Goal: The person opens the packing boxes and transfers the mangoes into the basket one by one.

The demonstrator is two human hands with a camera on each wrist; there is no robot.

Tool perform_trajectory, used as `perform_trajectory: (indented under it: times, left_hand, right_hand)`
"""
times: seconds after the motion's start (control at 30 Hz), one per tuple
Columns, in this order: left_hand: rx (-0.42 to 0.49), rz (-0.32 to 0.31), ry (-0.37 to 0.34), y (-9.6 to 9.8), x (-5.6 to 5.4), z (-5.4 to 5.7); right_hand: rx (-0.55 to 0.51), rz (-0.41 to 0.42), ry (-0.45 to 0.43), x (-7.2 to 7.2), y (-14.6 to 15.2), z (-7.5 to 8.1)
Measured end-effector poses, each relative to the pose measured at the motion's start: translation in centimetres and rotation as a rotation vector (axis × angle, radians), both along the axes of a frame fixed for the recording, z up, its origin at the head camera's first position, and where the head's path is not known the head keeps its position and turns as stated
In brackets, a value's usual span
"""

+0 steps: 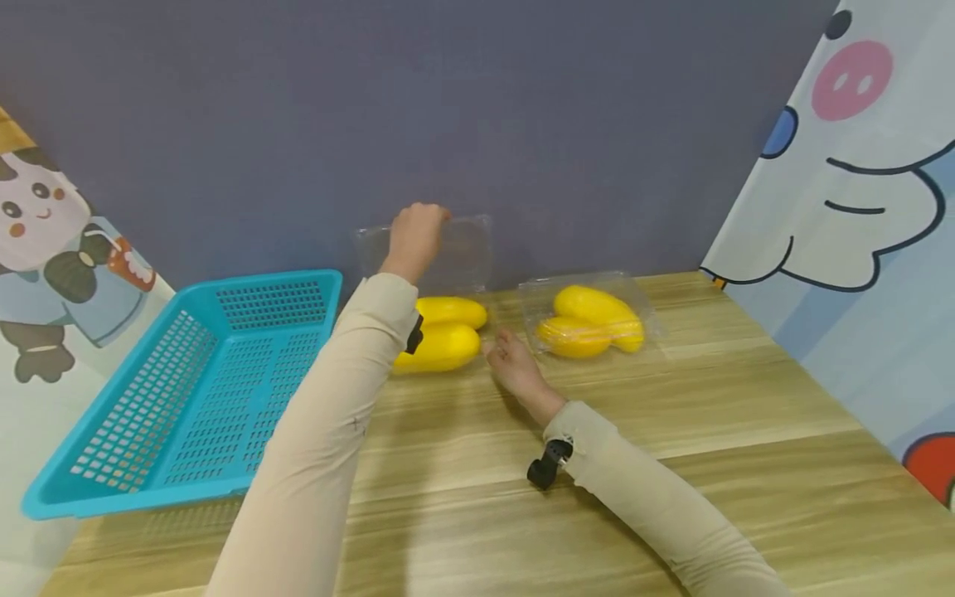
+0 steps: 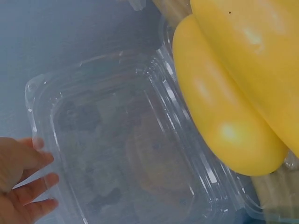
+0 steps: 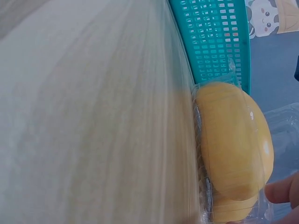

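Note:
A clear plastic clamshell box lies against the back wall, its lid (image 1: 466,249) raised upright. Two smooth yellow mangoes (image 1: 440,348) sit side by side in its base. At the lid's free edge, my left hand (image 1: 416,240) pinches the thin plastic between thumb and fingers (image 2: 35,184). My right hand (image 1: 516,369) is low at the right end of this box. In the right wrist view its fingertips (image 3: 278,191) are right at the box wall by the mangoes. Whether they grip the wall, I cannot tell.
To the right sits a second clear box (image 1: 533,311) with yellow mangoes (image 1: 593,319) under its plastic. On the left is a large turquoise perforated basket (image 1: 186,497). A grey wall (image 1: 597,149) rises behind the wooden table (image 1: 477,514), with cartoon-printed cloth at both sides.

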State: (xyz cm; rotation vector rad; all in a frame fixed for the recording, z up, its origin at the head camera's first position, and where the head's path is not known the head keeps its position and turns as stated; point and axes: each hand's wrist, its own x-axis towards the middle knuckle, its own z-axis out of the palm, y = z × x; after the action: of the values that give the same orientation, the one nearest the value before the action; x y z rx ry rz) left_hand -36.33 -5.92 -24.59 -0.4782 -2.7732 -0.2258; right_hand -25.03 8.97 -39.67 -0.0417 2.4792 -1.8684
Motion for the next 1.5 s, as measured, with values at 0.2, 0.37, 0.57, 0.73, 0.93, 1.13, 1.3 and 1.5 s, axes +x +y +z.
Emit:
perform_trajectory:
  times: [0.2, 0.37, 0.57, 0.73, 0.93, 1.13, 1.3, 1.5]
  left_hand:
    - [-0.012, 0.049, 0.078, 0.2, -0.3, -0.5]
    - [-0.052, 0.08, 0.1, 0.2, -0.5, -0.6]
    - [-0.066, 0.082, 0.061, 0.0, -1.1, -0.7]
    - [-0.07, 0.089, 0.028, -0.2, -1.3, -0.9]
    - [-0.066, 0.104, 0.014, -0.3, -1.5, -1.1]
    - [-0.046, 0.112, 0.026, -0.6, -1.4, -1.0]
    - [-0.023, 0.1, 0.047, -0.9, -1.2, -0.7]
    - [-0.016, 0.065, 0.126, -1.6, -0.8, 0.1]
  right_hand:
    - [-0.006, 0.006, -0.02, 0.4, 0.0, 0.0]
    - [-0.004, 0.004, -0.014, 0.4, 0.0, 0.1]
    - [-0.005, 0.007, -0.029, 0.5, 0.0, 0.2]
    - [-0.001, 0.013, -0.012, 0.6, 0.0, -0.1]
    - [0.007, 0.014, 0.003, 0.8, 0.0, -0.2]
    - [-0.004, 0.023, -0.01, 0.8, 0.0, -0.2]
    - [-0.009, 0.03, -0.019, 0.6, 0.1, -0.4]
    - [-0.004, 0.019, -0.014, 0.3, 0.3, -0.4]
